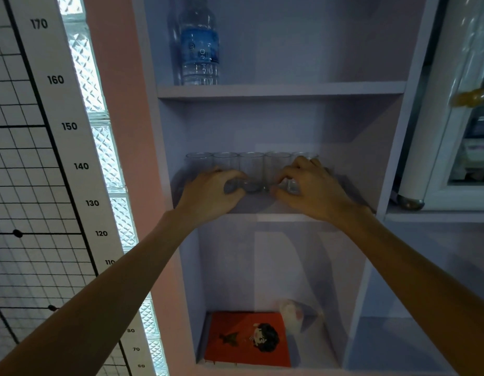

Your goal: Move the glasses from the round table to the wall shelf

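Several clear drinking glasses [251,169] stand in a row on the middle board of the pale lilac wall shelf [279,90]. My left hand [211,195] curls around the base of a glass at the left of the row. My right hand [308,185] wraps its fingers around a glass [291,184] at the right end. Both hands rest on the shelf board and hide the lower parts of the glasses they touch. The round table is out of view.
A water bottle [199,47] stands on the upper shelf. An orange book [249,339] and a small white object [292,314] lie in the lower compartment. A height chart [70,126] and glass blocks [105,147] are left; a glass-door cabinet [463,118] is right.
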